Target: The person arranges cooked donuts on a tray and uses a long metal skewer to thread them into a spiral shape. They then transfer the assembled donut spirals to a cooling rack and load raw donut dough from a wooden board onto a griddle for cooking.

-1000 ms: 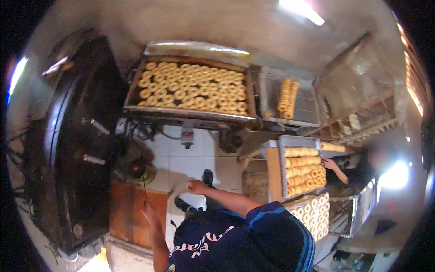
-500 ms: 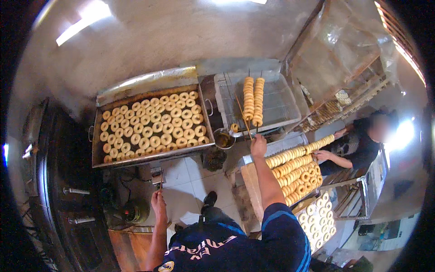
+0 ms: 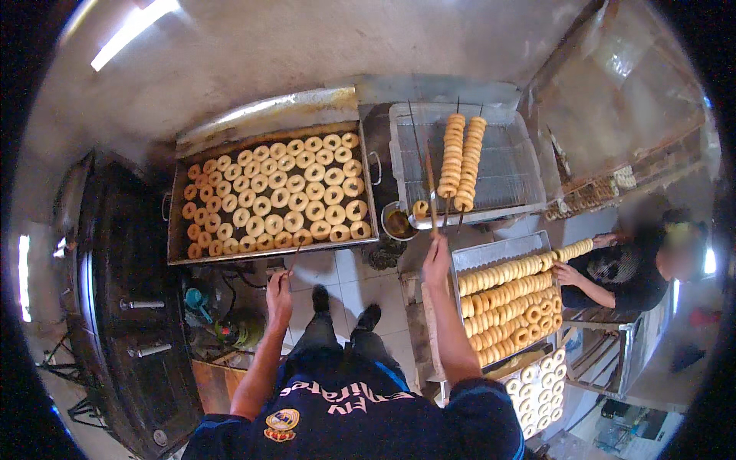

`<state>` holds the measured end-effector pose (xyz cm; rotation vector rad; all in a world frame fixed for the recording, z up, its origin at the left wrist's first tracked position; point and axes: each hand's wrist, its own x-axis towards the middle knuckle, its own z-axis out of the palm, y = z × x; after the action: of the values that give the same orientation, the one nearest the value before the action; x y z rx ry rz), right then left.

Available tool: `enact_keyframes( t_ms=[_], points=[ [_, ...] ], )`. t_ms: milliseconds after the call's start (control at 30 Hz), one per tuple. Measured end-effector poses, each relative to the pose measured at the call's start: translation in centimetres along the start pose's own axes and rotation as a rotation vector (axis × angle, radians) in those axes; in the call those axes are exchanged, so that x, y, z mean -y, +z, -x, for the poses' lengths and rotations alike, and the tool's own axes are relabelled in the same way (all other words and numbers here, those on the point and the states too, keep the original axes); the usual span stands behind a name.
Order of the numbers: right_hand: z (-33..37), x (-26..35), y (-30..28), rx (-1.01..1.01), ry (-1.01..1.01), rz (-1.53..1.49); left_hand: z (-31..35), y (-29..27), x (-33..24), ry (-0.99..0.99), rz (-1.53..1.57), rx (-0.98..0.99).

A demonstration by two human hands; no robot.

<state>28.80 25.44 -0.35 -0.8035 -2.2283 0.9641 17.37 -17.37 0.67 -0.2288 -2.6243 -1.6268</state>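
Wooden stick (image 3: 432, 192), thin and long, gripped upright in right hand (image 3: 437, 261).

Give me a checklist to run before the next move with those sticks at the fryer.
1. Right hand grips a stick: ok.
2. Left hand grips its stick: ok, though it shows thinly.
3. Doughnuts fill the fryer, pale: cannot tell if done.
4. Rack has bare space beside two strung rows: ok.
5. Co-worker's hands sit at the tray, apart from the sticks: ok.
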Motion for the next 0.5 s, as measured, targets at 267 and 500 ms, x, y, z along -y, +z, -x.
enact_keyframes(
  t_ms=[267, 500],
  points=[
    [20.8, 9.4, -7.5, 0.225, 0.303, 0.250, -12.8, 5.2, -3.9, 0.137, -0.310, 0.378],
    [9.8, 24.8, -18.7, 0.502, 0.259, 1.013, -21.5, 10.9, -5.7, 0.384, -0.480, 0.707]
  ],
)
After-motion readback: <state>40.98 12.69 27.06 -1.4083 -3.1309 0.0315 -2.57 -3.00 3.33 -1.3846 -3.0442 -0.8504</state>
